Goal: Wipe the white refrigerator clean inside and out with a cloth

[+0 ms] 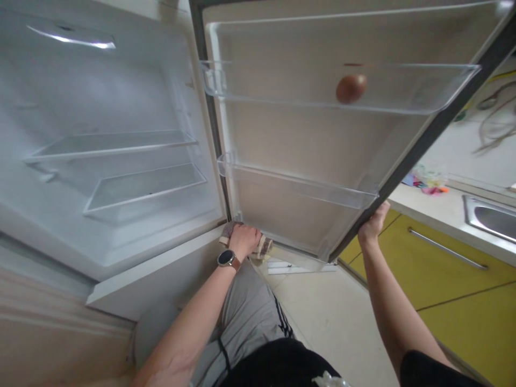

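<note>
A striped brown and cream cloth (264, 246) is bunched under my left hand (243, 240), whose fingers close over it at the lower hinge corner of the fridge door (278, 134). My right hand (373, 223) grips the dark outer edge of that door, which stands wide open; its fingertips are hidden behind the edge. Clear plastic door bins run across the inner panel. In the upper bin (282, 86) sits a brown egg-like object (351, 88). To the left, the lit fridge compartment (121, 91) holds glass shelves (145, 188).
Right of the door are yellow cabinets (463, 258) under a pale counter (435, 207) with a steel sink (492, 215) and colourful bags (427, 180). White strips (300, 267) lie on the tiled floor (330, 312) below the door.
</note>
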A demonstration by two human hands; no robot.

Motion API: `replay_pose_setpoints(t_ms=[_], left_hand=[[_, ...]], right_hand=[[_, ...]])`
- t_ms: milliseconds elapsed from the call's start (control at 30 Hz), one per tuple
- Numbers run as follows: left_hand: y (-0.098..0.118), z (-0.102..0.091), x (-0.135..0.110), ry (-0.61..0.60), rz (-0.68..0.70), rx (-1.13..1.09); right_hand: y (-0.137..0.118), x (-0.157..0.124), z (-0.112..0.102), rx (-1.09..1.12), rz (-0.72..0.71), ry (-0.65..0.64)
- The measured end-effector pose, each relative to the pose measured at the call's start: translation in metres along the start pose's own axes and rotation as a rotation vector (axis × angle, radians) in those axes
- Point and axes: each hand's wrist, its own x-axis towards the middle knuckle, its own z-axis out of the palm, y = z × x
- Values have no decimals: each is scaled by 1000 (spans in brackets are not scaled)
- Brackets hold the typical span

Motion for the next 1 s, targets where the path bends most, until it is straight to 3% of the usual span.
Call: replay_pose_setpoints(t_ms=[100, 200, 267, 367, 433, 600, 733, 867, 933, 1000], left_hand=[[4, 5, -1, 27, 1, -13], [7, 7, -1, 38, 6, -38], [8, 8, 0, 37, 2, -41], [8, 9, -3, 60, 2, -37], [6, 10, -6, 85, 24, -44], [10, 8, -10, 84, 14, -69], [48, 6, -9, 46, 42, -109], [96, 12, -14, 67, 209, -185], [105, 16, -19, 84, 285, -204], [100, 18, -23, 86, 324, -202]], right_hand=[[-36, -2, -7, -77, -127, 82], [-91, -4, -13, -194, -452, 186], [-125, -6, -9, -222, -634, 81], [-154, -12, 10, -311, -731, -174], [-159, -17, 27, -367, -738, -197], [-161, -28, 48, -439, -697, -30], [-165, -30, 44, -442, -683, -65], [-167, -31, 42, -433, -676, -91], [-166, -32, 43, -424, -674, -86], [-167, -34, 44, -420, -670, -86]])
